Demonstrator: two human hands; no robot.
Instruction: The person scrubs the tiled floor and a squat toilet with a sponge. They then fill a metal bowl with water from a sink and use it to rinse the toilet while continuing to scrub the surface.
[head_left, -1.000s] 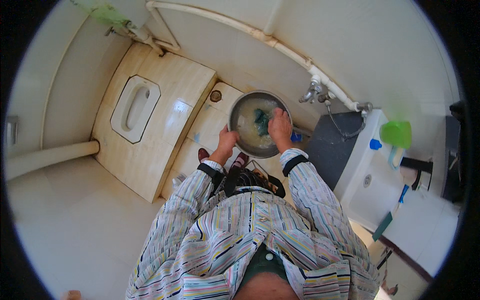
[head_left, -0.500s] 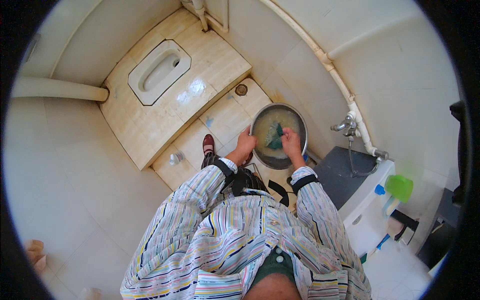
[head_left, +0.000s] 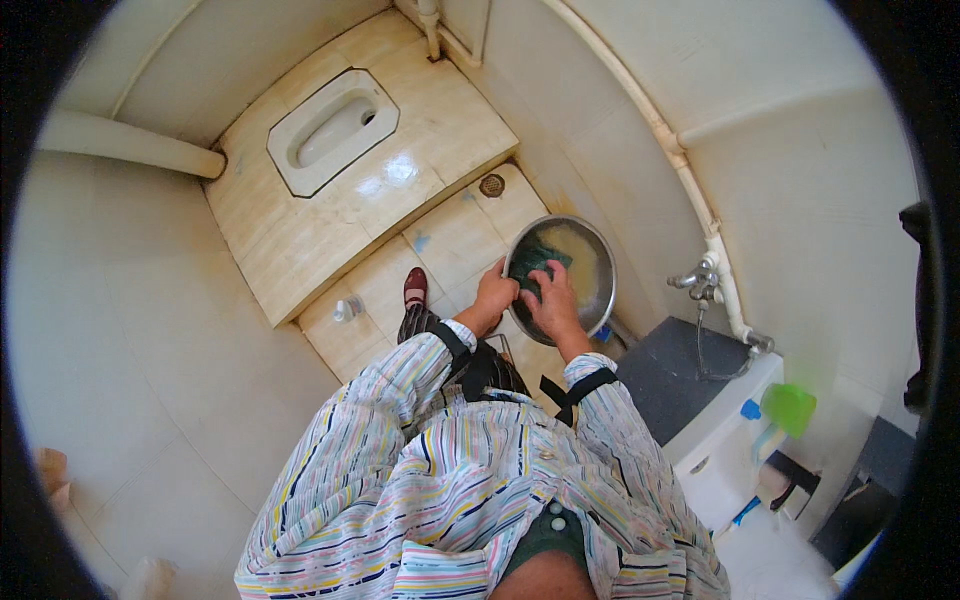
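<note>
Left hand [head_left: 495, 297] is clamped to a round grey metal basin [head_left: 603, 292]; right hand [head_left: 555, 305] is spread on dark-green cloth [head_left: 533, 256] inside.

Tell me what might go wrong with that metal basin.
Only the left hand appears to hold the rim of the metal basin, so it might tip if the right hand presses hard on the dark green cloth.

Cloudy water could slop onto the tiled floor, perhaps making it slippery near the dark red shoe.

The right sleeve cuff, close to the basin, might get wet.
</note>
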